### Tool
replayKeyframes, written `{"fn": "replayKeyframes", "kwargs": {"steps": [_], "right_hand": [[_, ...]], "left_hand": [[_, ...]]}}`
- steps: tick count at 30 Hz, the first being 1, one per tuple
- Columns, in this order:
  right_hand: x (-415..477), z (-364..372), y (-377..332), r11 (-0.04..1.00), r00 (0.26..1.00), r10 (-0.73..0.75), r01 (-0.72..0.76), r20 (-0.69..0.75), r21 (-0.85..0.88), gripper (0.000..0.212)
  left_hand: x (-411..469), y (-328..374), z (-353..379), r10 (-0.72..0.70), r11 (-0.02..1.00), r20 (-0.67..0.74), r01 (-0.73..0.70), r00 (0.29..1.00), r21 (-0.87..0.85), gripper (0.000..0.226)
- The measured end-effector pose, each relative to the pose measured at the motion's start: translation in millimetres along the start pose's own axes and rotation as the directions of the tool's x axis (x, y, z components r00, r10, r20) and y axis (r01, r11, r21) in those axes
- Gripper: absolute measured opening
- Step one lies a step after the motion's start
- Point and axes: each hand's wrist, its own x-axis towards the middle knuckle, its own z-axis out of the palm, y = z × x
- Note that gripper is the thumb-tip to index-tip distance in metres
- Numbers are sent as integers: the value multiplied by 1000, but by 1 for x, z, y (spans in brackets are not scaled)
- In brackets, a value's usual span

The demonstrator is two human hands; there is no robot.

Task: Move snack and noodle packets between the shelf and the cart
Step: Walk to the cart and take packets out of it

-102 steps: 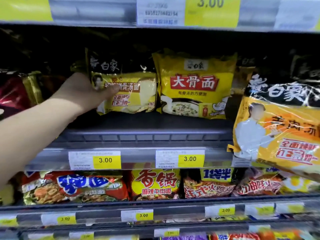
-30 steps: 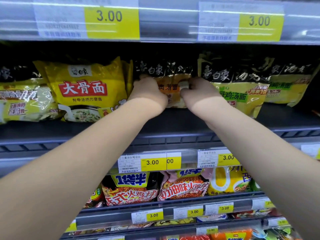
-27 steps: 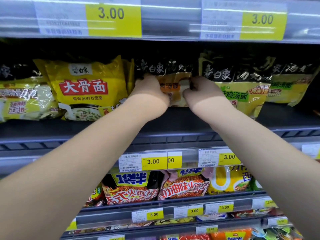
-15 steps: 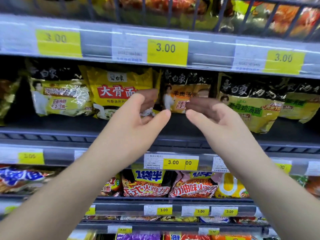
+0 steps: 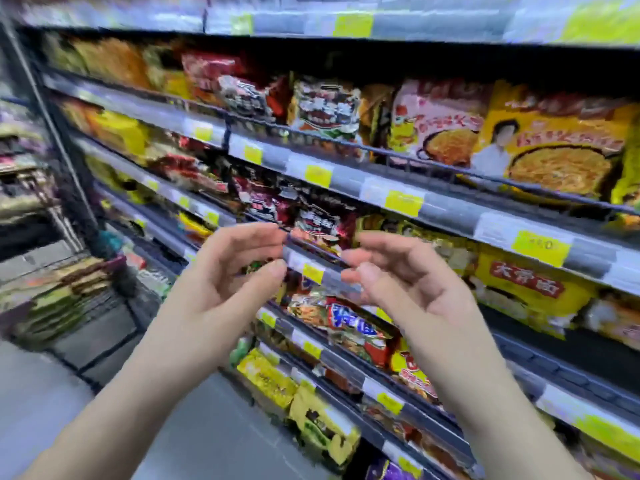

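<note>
Tiered shelf (image 5: pixel 446 211) is seen running from upper left to lower right, blurred and stocked with noodle packets (image 5: pixel 530 289). Yellow price tags (image 5: pixel 403 203) are fixed along the rails. Left hand (image 5: pixel 221 292) and right hand (image 5: pixel 419 292) are raised at frame centre, palms turned toward each other, fingers loosely curled, nothing held. Packets are seen on the shelf behind the hands, untouched. A gap is seen between the hands.
</note>
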Motion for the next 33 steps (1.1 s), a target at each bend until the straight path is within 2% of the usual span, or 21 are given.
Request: {"fn": "replayKeyframes", "kwargs": {"steps": [3, 7, 9, 15, 20, 29, 31, 33], "right_hand": [[23, 74, -9, 996, 997, 9, -16, 78, 91, 44], [53, 163, -6, 987, 984, -16, -14, 179, 163, 40], [66, 205, 1, 982, 973, -23, -20, 229, 186, 34], [90, 315, 32, 974, 917, -36, -58, 398, 221, 32], [124, 389, 58, 962, 866, -15, -123, 499, 242, 32], [250, 507, 133, 952, 778, -57, -148, 626, 270, 24], [287, 529, 149, 946, 770, -49, -169, 637, 278, 22], [320, 548, 163, 942, 760, -38, -188, 648, 277, 28]], "left_hand": [[-10, 13, -68, -25, 999, -97, 28, 995, 29, 37], [-24, 21, -149, -25, 991, -164, 45, 986, 123, 48], [-33, 18, -189, -14, 988, -231, 49, 973, 147, 45], [-59, -2, -290, -34, 988, -428, 96, 903, 123, 34], [-59, -21, -363, -43, 986, -583, 128, 811, 105, 38], [12, -89, -474, -58, 963, -713, 227, 699, 143, 37], [38, -104, -498, -76, 951, -715, 266, 695, 158, 37], [63, -119, -520, -99, 940, -720, 302, 686, 159, 38]]}}
